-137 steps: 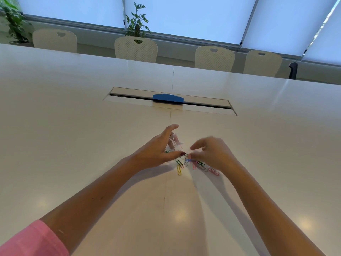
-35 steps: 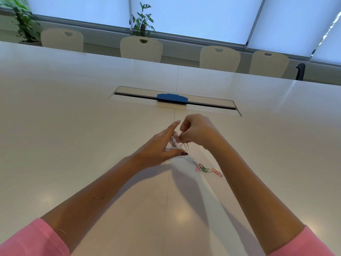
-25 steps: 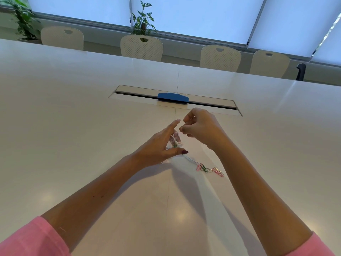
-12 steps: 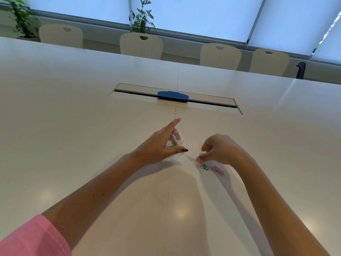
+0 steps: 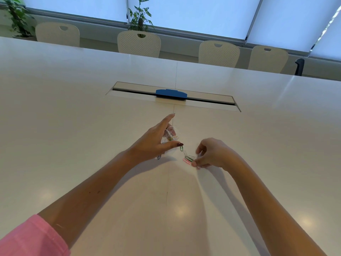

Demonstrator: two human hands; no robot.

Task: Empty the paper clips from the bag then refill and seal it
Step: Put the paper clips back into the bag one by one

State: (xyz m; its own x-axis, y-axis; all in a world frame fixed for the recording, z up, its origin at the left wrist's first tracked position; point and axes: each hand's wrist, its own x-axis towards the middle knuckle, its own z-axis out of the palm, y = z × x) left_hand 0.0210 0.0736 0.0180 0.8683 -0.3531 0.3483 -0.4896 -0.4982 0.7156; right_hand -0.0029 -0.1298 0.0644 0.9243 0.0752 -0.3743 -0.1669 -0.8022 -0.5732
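Fingers (image 5: pixel 167 121), left hand (image 5: pixel 153 143): index stretched straight out, thumb and the others pinching one small clear bag (image 5: pixel 170 135) just above the tabletop (image 5: pixel 73 108), near its centre seam. Bag contents: a few paper clips, one yellow-green visible, exact count unclear through the plastic.

Right hand (image 5: pixel 214 154): fingertips curled down and closing on the loose clips; whether one is actually gripped I cannot tell.

Loose paper clips on the tabletop, between my two hands:
- green clip (image 5: pixel 181 149), one, just beside my left thumb tip.
- small cluster (image 5: pixel 188 159), touching my right fingertips: one green, one or two pink, one pale; partly hidden.
- dark clip (image 5: pixel 158 157), one, under my left palm's edge.

Cable hatch (image 5: pixel 208 97) with one blue tab (image 5: pixel 171 93), toward the far edge. Chairs (image 5: pixel 138 43) beyond that edge: four. Pink sleeve (image 5: pixel 35 239), left arm.
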